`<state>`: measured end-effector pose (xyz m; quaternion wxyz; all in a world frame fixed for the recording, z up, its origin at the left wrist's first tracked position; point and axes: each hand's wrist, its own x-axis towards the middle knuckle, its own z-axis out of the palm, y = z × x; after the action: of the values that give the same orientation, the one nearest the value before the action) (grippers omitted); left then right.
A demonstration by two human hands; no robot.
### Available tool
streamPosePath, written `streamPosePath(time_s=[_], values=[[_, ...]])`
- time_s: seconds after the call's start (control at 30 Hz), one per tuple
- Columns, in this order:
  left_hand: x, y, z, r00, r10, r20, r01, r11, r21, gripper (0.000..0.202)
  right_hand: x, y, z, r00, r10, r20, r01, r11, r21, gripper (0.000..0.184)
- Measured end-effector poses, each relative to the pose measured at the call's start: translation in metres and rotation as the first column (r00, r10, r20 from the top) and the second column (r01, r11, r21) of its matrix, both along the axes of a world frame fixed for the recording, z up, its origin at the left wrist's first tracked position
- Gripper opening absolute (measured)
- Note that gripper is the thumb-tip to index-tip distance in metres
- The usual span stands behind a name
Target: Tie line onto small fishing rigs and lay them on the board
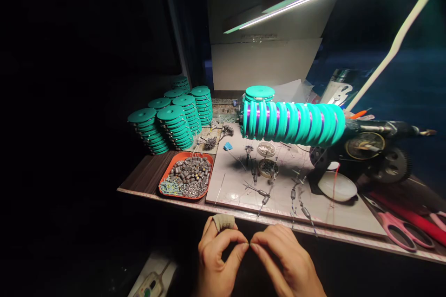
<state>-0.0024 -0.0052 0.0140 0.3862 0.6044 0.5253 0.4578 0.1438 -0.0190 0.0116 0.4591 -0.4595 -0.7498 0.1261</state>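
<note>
1. Two hands are working just below the table's front edge point(174, 197): the left hand point(218, 260), wearing one cloth finger sleeve point(223, 221), and the right hand point(287, 262).
2. Each is pinching thumb to forefinger, narrow, tips meeting; anything held is too fine to see.
3. Nearest, a few small weighted rigs point(265, 193) are lying on the white mat point(237, 181).
4. Seven green spool stacks point(170, 123) are standing back left, and one spindle row point(292, 123) is blocking the view behind it.
5. One orange tray point(167, 172), two round dishes point(266, 149) and one pair of pink scissors point(400, 229) are lying around.
</note>
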Motion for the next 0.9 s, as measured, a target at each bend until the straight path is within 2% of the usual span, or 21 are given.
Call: streamPosePath(time_s=[0.1, 0.17, 0.27, 0.33, 0.47, 0.6, 0.67, 0.73, 0.8, 0.9], values=[[0.000, 0.001, 0.000, 0.997, 0.026, 0.073, -0.023, 0.999, -0.045, 0.006, 0.001, 0.000, 0.000, 0.995, 0.005, -0.103, -0.012, 0.998, -0.068, 0.016], [0.000, 0.002, 0.000, 0.995, 0.033, 0.091, -0.028, 0.998, -0.062, 0.006, 0.002, 0.000, 0.000, 0.981, 0.016, -0.195, -0.051, 0.983, -0.178, 0.017], [-0.001, 0.002, -0.002, 0.998, 0.011, 0.056, -0.008, 0.998, -0.055, 0.005, 0.004, 0.000, -0.003, 0.936, -0.008, -0.352, -0.132, 0.920, -0.370, 0.019], [-0.001, 0.001, -0.002, 0.999, -0.011, 0.046, 0.013, 0.999, -0.045, 0.004, 0.005, 0.000, -0.006, 0.891, -0.071, -0.449, -0.151, 0.885, -0.440, 0.015], [0.000, 0.001, -0.002, 0.999, -0.041, 0.031, 0.042, 0.999, -0.030, 0.005, 0.004, 0.001, -0.011, 0.818, -0.157, -0.553, -0.148, 0.872, -0.466, 0.017], [0.002, -0.001, 0.000, 0.998, -0.065, 0.000, 0.065, 0.997, -0.031, 0.006, 0.001, 0.002, -0.012, 0.792, -0.127, -0.597, -0.202, 0.869, -0.452, 0.013], [0.004, -0.001, 0.000, 0.999, -0.053, 0.012, 0.053, 0.998, -0.024, 0.008, 0.000, 0.001, -0.010, 0.815, -0.103, -0.570, -0.197, 0.876, -0.439, 0.010], [0.006, -0.002, 0.000, 0.999, -0.021, 0.032, 0.021, 1.000, -0.001, 0.010, 0.002, 0.001, -0.009, 0.886, -0.055, -0.459, -0.142, 0.913, -0.383, 0.009], [0.005, -0.002, 0.000, 0.999, 0.003, 0.041, -0.004, 1.000, 0.023, 0.010, 0.005, -0.001, -0.008, 0.965, -0.004, -0.262, -0.063, 0.967, -0.246, 0.014], [0.002, -0.001, -0.001, 1.000, -0.019, -0.013, 0.019, 1.000, 0.024, 0.008, 0.008, -0.003, -0.009, 1.000, 0.006, -0.024, -0.008, 0.998, -0.066, 0.015]])
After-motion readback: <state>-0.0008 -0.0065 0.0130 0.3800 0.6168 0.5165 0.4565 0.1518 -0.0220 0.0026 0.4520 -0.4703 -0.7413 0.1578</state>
